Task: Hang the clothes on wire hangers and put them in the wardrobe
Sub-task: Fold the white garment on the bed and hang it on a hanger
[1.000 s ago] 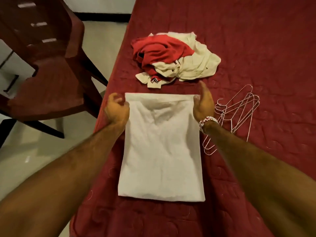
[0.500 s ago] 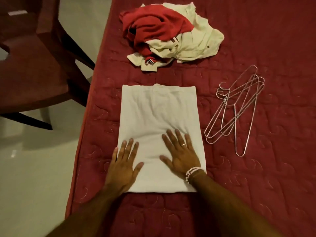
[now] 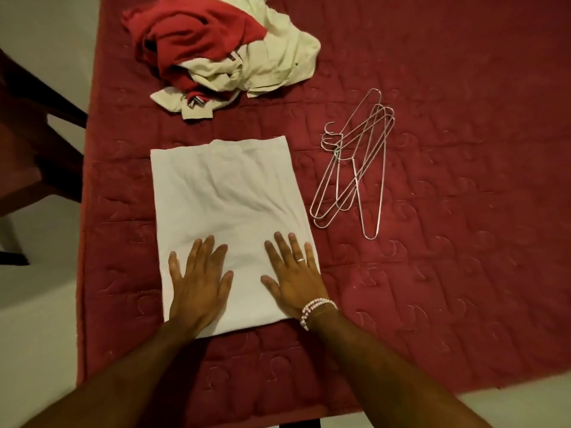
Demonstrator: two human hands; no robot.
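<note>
So there's one white garment (image 3: pixel 228 211) folded into a neat rectangle, lying flat on the red quilted bedspread (image 3: pixel 448 273), close to its left edge. Both hands are on the near end of it. The left hand (image 3: pixel 197 282) is palm down at about 7 o'clock on the cloth and the right hand (image 3: pixel 293 279) at about 5 o'clock. The fingers (image 3: pixel 210 248) are straight and spread on both, just resting flat on the fabric, nothing gripped or pinched. The two thumbs point at each other with a strip of white between them.

The right hand has one ring (image 3: pixel 300 260) on it, and the wrist has a pale beaded bracelet (image 3: pixel 315 308) that looks wrapped round twice.

At about 2 o'clock from the folded garment, near it but not touching, is a loose bunch of wire hangers (image 3: pixel 355 168). I count four, but they overlap so much I wouldn't swear to it. The hooks are all bunched together on the side facing the garment.

At 12 o'clock there's a crumpled pile of two pieces, one red garment (image 3: pixel 191 35) lying on one cream garment (image 3: pixel 278 57), apart from the folded one.

Off the bed at 9 o'clock sits one dark reddish chair (image 3: pixel 31 134) on a pale floor (image 3: pixel 37 304).
</note>
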